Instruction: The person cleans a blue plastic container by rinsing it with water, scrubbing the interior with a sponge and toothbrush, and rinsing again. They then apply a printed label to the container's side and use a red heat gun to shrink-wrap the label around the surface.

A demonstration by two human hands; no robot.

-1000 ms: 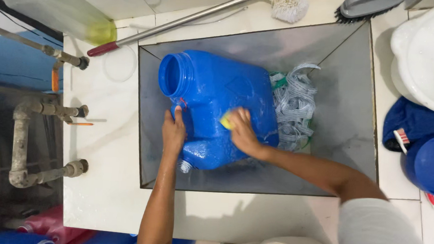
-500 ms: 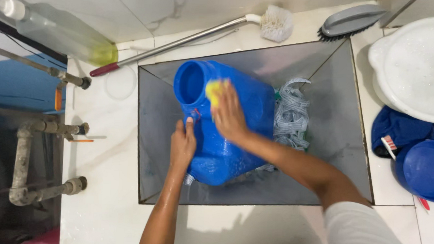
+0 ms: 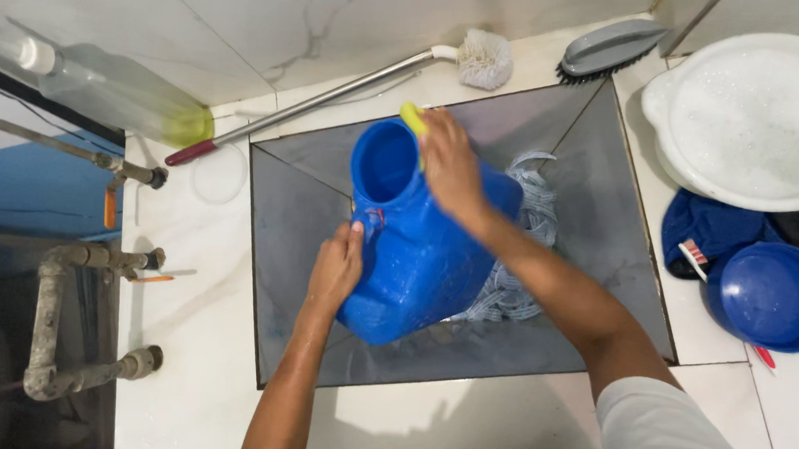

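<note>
A large blue plastic jug (image 3: 421, 253) lies on its side in a grey sunken basin (image 3: 289, 237), its wide mouth pointing up and away. My left hand (image 3: 338, 267) grips the jug's left side near the neck. My right hand (image 3: 448, 168) presses a yellow sponge (image 3: 412, 118) against the rim of the mouth. A striped grey-white cloth (image 3: 526, 249) lies in the basin beneath and to the right of the jug.
A toilet brush (image 3: 481, 57) with a long metal handle and a grey scrub brush (image 3: 609, 46) lie behind the basin. A white soapy bowl (image 3: 751, 115), blue cloth (image 3: 705, 227) and blue bowl (image 3: 769, 294) sit right. Pipes (image 3: 69, 262) and a clear bottle (image 3: 106, 91) are left.
My right hand slid the yellow sponge from the jug's body up to the rim of its mouth. My left hand stayed on the jug's side.
</note>
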